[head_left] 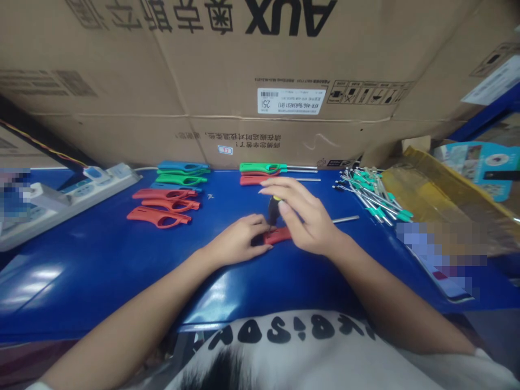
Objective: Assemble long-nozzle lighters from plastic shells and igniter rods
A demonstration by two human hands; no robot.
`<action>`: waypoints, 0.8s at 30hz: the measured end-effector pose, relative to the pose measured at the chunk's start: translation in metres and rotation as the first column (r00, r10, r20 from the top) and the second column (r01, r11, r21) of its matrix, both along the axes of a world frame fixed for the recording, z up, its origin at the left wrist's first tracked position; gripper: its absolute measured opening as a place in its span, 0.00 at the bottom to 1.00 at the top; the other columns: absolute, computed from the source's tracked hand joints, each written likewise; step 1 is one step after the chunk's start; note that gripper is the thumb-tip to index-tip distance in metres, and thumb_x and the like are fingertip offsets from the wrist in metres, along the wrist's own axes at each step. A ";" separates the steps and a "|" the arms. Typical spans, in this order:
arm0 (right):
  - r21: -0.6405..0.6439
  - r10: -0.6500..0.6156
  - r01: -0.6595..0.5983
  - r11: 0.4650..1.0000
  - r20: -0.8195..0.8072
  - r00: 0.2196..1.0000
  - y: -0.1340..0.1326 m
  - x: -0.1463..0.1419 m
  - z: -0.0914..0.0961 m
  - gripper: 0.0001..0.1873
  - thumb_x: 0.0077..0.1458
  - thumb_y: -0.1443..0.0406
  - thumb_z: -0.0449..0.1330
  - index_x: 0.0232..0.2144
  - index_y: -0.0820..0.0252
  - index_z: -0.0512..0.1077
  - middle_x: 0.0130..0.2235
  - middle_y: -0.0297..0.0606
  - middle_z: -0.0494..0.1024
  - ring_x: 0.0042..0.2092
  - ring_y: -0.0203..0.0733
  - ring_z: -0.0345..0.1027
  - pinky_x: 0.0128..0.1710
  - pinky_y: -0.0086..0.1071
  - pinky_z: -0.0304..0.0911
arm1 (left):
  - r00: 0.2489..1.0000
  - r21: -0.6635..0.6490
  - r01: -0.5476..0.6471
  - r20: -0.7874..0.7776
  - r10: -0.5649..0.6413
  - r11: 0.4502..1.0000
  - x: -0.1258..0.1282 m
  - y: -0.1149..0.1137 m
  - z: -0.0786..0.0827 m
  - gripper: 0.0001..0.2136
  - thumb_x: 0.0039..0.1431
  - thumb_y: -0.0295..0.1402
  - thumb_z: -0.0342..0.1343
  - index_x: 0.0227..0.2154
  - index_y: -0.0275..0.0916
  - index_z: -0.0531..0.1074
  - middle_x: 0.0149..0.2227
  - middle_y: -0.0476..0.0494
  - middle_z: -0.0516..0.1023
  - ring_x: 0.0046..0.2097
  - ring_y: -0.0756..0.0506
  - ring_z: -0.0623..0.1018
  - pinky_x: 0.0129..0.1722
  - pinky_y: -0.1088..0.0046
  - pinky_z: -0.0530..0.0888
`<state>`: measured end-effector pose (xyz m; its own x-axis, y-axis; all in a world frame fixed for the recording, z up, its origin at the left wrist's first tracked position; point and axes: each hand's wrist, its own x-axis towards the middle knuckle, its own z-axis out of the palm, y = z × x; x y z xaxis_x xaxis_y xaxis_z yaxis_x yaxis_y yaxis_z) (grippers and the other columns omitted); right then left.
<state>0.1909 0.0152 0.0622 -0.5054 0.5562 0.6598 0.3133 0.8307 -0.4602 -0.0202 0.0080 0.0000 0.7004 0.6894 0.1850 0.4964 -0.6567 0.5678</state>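
Screwdriver (274, 211) stands nearly upright over the red plastic lighter body (278, 235), right hand (306, 216) with fingers closed around the black-and-yellow grip, left hand (238, 241) with fingers pressing that body against the blue counter (101, 281); steel rod (345, 219) just right of it.

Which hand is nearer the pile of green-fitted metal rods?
Right hand: just left of the green-fitted metal rods, not touching them. Left hand: farther left, beyond the right hand.

AUX cardboard cartons (260, 65) behind, glossy blue workbench (122, 276), seemingly overhead light reflections (40, 273)
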 end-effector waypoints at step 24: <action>0.093 -0.007 0.008 0.996 -0.008 1.000 -0.009 -0.007 -0.007 0.15 0.69 0.65 0.52 0.53 0.59 0.72 0.48 0.44 0.79 0.44 0.39 0.75 0.42 0.31 0.72 | 0.995 -0.065 -0.010 0.102 0.017 0.998 -0.004 0.005 -0.007 0.10 0.60 0.36 0.64 0.42 0.38 0.77 0.42 0.41 0.77 0.45 0.42 0.77 0.47 0.64 0.76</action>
